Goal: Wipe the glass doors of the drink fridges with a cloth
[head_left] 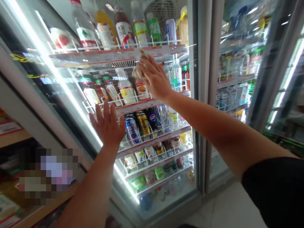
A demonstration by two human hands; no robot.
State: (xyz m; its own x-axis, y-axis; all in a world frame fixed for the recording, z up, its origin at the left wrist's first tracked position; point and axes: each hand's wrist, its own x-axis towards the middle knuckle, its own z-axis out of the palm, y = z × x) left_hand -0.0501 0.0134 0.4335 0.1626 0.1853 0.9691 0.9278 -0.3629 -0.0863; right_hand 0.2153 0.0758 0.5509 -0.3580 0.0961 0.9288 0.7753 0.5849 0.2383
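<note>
A glass-fronted drinks fridge (197, 95) stands in front of me, its door swung out to the left. My left hand (108, 125) is open, fingers spread, palm flat against the open door's edge near the second shelf. My right hand (153, 76) reaches up to the front rail of the upper shelf (114, 56) and presses a crumpled pale cloth (137, 72) against it. Bottles (123, 30) stand in a row on that shelf, and cans (133, 129) fill the wire rack just right of my left hand.
The open glass door (42, 82) slants across the left. A wooden shelf (14, 139) with goods lies behind it at far left. Another closed fridge (239, 79) full of bottles stands to the right. Pale floor tiles (228, 205) show at the bottom right.
</note>
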